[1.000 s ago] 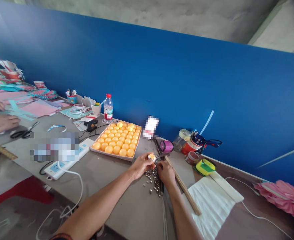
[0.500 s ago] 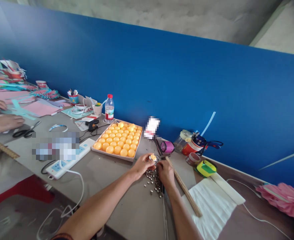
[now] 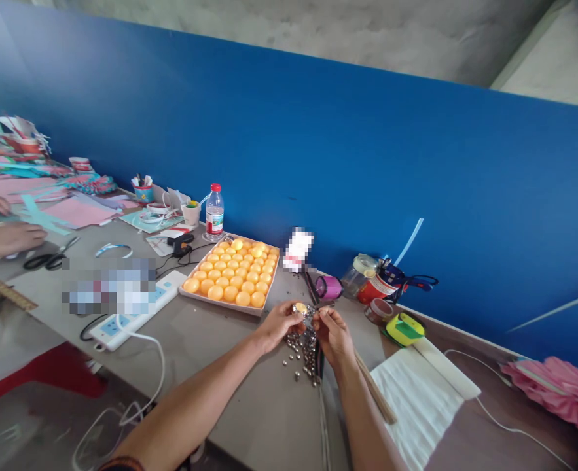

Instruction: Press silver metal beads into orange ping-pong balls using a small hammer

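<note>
My left hand [image 3: 279, 323] is closed round a yellow-orange ball [image 3: 300, 307] that has small shiny silver pieces about its sides. Just to its right, my right hand [image 3: 335, 330] has thumb and fingertips pinched together close to the ball. Whatever small thing they hold is too tiny to make out. Loose silver beads [image 3: 296, 340] lie scattered on the table below and between both hands. A shallow tray [image 3: 226, 303] filled with similar orange balls [image 3: 238, 281] stands behind and left of my left hand.
A wooden stick [image 3: 377, 396] lies beside my right forearm. A purple spool [image 3: 328, 288], a clear jar [image 3: 360, 275] and a yellow-green tape roll [image 3: 405, 328] stand behind. On the left are a power strip [image 3: 168, 288], a bottle [image 3: 215, 219], scissors [image 3: 48, 260] and another person's hand [image 3: 16, 239].
My right hand has risen from the bead pile and turned, its pinched fingertips now near the ball. My left hand stays round the ball in about the same place.
</note>
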The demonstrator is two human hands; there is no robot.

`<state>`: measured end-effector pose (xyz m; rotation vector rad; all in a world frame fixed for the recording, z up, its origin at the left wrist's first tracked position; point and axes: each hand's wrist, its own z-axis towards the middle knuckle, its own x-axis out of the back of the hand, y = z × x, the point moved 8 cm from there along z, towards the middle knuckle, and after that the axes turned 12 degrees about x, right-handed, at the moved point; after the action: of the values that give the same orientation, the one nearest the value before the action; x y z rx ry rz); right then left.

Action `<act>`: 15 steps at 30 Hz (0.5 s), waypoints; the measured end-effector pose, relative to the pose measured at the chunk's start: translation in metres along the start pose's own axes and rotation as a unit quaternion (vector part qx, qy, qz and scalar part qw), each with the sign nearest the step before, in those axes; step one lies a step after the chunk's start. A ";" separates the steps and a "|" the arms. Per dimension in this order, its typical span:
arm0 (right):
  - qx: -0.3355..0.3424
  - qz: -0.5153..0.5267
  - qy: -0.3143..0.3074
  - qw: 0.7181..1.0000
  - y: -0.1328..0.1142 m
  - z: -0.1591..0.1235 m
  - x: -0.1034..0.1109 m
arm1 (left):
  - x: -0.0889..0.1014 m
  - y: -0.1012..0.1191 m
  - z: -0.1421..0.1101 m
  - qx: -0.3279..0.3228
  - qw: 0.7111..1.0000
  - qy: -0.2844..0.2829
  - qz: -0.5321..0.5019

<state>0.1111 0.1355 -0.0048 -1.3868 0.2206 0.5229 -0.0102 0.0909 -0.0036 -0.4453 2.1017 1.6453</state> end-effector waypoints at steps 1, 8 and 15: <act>-0.003 0.010 -0.004 1.000 -0.001 0.000 -0.001 | 0.000 0.000 0.000 0.000 1.000 -0.001 0.001; -0.038 0.017 -0.027 0.999 0.003 -0.002 -0.005 | 0.000 -0.001 0.000 0.015 1.000 0.011 -0.003; -0.046 0.011 -0.038 0.998 0.000 -0.005 -0.013 | -0.001 -0.001 0.001 0.011 1.000 -0.001 0.004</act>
<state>0.1009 0.1279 0.0005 -1.4523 0.1518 0.6096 -0.0087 0.0914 -0.0042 -0.4276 2.1201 1.6254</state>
